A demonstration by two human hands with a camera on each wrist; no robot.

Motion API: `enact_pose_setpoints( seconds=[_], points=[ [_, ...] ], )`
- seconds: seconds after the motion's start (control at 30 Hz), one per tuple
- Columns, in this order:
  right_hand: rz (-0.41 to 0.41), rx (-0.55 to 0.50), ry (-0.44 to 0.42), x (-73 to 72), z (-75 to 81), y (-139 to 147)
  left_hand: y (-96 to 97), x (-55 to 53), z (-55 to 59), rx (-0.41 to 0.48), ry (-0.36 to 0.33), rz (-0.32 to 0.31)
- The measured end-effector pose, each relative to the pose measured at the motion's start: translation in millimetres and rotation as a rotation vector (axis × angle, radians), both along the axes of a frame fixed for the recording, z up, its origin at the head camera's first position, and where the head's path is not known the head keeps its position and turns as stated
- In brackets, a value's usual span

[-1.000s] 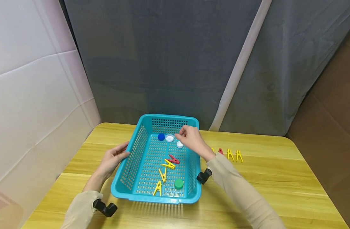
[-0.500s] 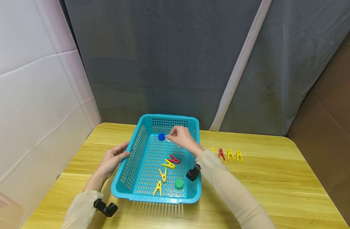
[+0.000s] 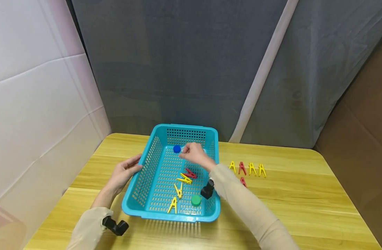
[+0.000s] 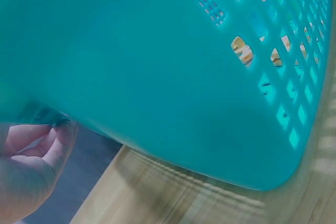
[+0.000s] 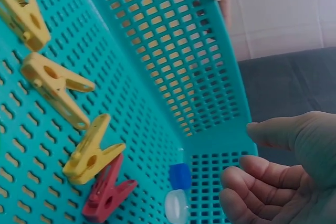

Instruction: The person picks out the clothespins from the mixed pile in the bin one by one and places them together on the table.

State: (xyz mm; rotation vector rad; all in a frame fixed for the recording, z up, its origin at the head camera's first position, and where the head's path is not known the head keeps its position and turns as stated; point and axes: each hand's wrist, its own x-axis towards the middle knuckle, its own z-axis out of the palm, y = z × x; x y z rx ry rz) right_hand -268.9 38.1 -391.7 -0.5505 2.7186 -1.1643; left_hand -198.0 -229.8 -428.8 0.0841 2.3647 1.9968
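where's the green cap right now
In the head view, the green cap lies inside the turquoise basket, toward its near right corner, with the nearest yellow clip to its left.

A makeshift, booth-like workspace: wood-grain table (image 3: 309, 198) walled by white sheeting (image 3: 43, 111), grey cloth (image 3: 184, 69) and brown covering (image 3: 356, 139).

Wood-grain tabletop (image 3: 303, 201) seen below the right fingers (image 5: 270, 174); grey sheeting (image 3: 184, 62), crossed by a pale strip (image 3: 264, 70), noted beyond; white sheeting (image 3: 31, 114) recorded to their left, brown panel (image 3: 359, 121) right.
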Motion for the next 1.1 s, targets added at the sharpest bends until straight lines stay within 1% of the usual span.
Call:
enact_pose_setpoints(
  seconds=[0.17,0.37,0.5,0.73,0.87,0.93,1.1],
  points=[
    [0.018,0.073,0.001,0.4,-6.0,-4.9,-0.1,0.2,0.7,-0.007,0.004,-0.002],
    [0.012,0.147,-0.058,1.7,-14.0,-9.0,-0.1,0.0,1.3,-0.003,0.001,-0.004],
    [0.029,0.176,-0.082,2.1,-16.5,-10.5,-0.4,0.0,1.0,-0.001,-0.001,-0.006],
    [0.03,0.247,-0.075,1.8,-20.2,-12.6,-0.2,0.6,0.2,0.01,0.003,-0.009],
    [0.044,0.285,-0.097,1.6,-22.5,-13.9,0.1,0.5,-0.7,0.015,0.008,-0.006],
    [0.044,0.306,-0.091,1.8,-23.5,-14.4,0.3,0.3,-1.1,0.016,0.011,-0.005],
    [0.031,0.371,-0.118,1.9,-26.4,-16.1,0.5,0.6,-0.9,0.014,0.011,-0.001]
  ],
)
